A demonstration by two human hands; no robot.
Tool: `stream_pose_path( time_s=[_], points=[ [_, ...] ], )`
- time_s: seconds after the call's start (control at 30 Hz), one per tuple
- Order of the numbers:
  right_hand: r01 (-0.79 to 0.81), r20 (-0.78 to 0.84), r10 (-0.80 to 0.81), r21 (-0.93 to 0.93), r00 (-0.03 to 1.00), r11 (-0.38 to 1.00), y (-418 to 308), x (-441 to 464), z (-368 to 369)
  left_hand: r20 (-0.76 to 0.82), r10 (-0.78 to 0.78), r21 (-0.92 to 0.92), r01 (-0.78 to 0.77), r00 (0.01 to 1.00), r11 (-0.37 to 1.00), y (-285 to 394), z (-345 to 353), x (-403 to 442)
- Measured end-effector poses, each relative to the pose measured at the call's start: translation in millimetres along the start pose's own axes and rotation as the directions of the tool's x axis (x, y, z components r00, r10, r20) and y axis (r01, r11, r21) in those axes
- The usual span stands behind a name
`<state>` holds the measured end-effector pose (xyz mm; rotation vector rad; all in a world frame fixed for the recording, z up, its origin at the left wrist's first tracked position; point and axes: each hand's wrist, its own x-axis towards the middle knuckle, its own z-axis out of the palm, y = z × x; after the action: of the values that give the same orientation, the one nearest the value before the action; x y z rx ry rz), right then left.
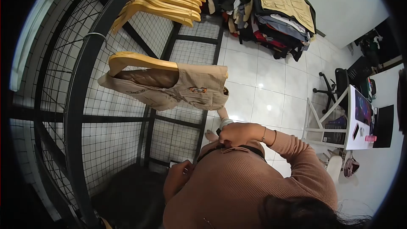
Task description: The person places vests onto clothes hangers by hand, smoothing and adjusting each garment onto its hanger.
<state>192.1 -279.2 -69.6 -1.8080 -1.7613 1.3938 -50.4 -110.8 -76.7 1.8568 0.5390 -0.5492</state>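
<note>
Vest: there it is, the beige vest [199, 87], draped on a wooden hanger [144, 60] hooked over the black rail [80, 78], just beyond the right hand.
Right hand [237, 135]: fingers curled in at the waist, what they grasp, if anything, can't be told!
Left hand [180, 173]: low by the waist, fingers bent, grip unclear too.
Floor: over there, a heaped clothes pile [275, 23] near the wall.
</note>
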Motion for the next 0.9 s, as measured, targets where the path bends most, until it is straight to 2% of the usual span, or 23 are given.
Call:
stream_pose_path(
  time_s=[0.17, 0.5, 0.7, 0.83, 0.9],
  points=[
    [0.001, 0.025, -0.001, -0.001, 1.0, 1.0, 1.5, 2.6, 3.3, -0.016, -0.037, 0.002, 0.037, 0.999, 0.999, -11.8, 3.5, 0.6],
    [0.01, -0.017, -0.008, 0.088, 1.0, 0.996, 2.2, -11.2, 9.3, 0.012, 0.0, -0.157, 0.001, 1.0, 0.988, -29.1, 10.1, -10.7],
    [0.002, 0.006, -0.002, 0.021, 1.0, 1.0, 1.8, -16.4, 15.2, 0.009, 0.023, -0.195, -0.02, 1.0, 0.981, -28.1, 17.9, -19.5],
    [0.005, -0.012, -0.005, 0.003, 1.0, 1.0, 1.5, -13.8, 23.5, -0.052, -0.001, -0.113, -0.005, 0.999, 0.994, -21.6, 26.1, -19.6],
    [-0.015, -0.019, 0.014, -0.021, 1.0, 1.0, -0.4, -11.2, 24.2, -0.063, -0.032, 0.017, 0.033, 0.998, 0.999, -26.1, 31.6, -13.5]
  ],
)
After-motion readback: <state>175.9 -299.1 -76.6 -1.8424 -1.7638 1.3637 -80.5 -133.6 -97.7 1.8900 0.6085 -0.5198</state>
